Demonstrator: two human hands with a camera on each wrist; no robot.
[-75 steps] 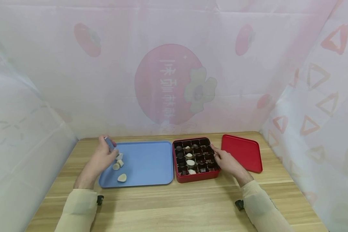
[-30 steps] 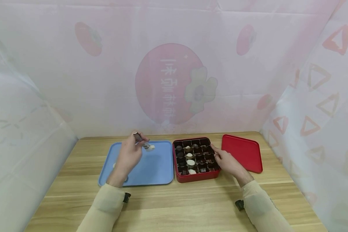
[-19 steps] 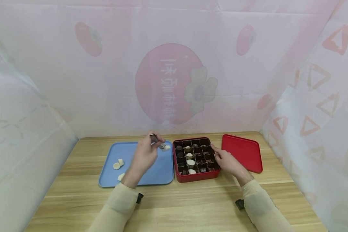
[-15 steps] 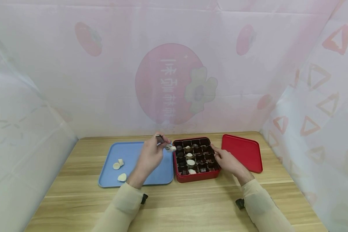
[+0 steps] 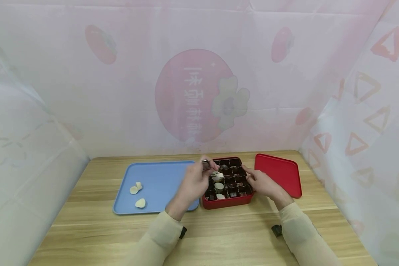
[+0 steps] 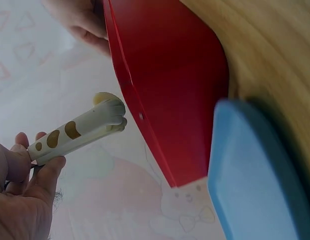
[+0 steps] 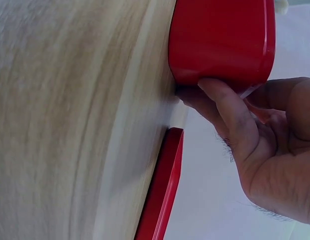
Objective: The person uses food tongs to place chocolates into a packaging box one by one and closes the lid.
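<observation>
Cat-paw-tipped tongs, white with brown spots, are pinched in my left hand. A pale chocolate sits at their tips, above the left half of the red box. My right hand grips the box's right side, with bent fingers against its wall in the right wrist view. Dark compartments fill the box; several hold dark or cream chocolates, such as a cream one. My left hand hides the box's back left corner.
Left of the box lies a blue tray with a few cream chocolates on its left part. A red lid lies to the right on the wooden table. Patterned sheets enclose the table behind and at the sides.
My left hand has lifted a pale chocolate off the tray's left side with the tongs and carried it right, over the box. The right hand has stayed at the box.
</observation>
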